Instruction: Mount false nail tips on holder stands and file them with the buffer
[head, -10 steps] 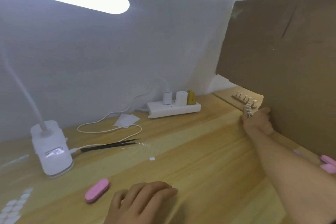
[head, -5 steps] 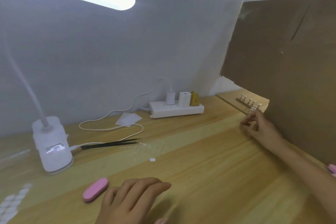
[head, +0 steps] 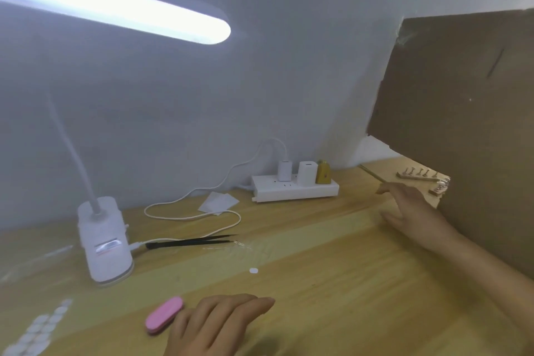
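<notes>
A pink buffer (head: 164, 314) lies on the wooden desk (head: 332, 283) just left of my left hand (head: 219, 324), which rests flat with relaxed fingers and holds nothing. My right hand (head: 410, 211) hovers at the right with fingers spread and nothing in it. A row of holder stands (head: 417, 175) sits beyond it on the desk. A second small group of stands (head: 440, 186) is at the cardboard's edge, partly hidden. No nail tip is plainly visible.
A tall cardboard panel (head: 476, 139) walls off the right side. Black tweezers (head: 190, 241), a white lamp base (head: 104, 240) with its cable, a power strip (head: 294, 189), a sheet of white pads (head: 37, 329) and one loose pad (head: 253, 270) lie on the desk.
My right hand let go of the small stand group at the cardboard's edge, drew back a little and spread its fingers. My left hand stayed on the desk.
</notes>
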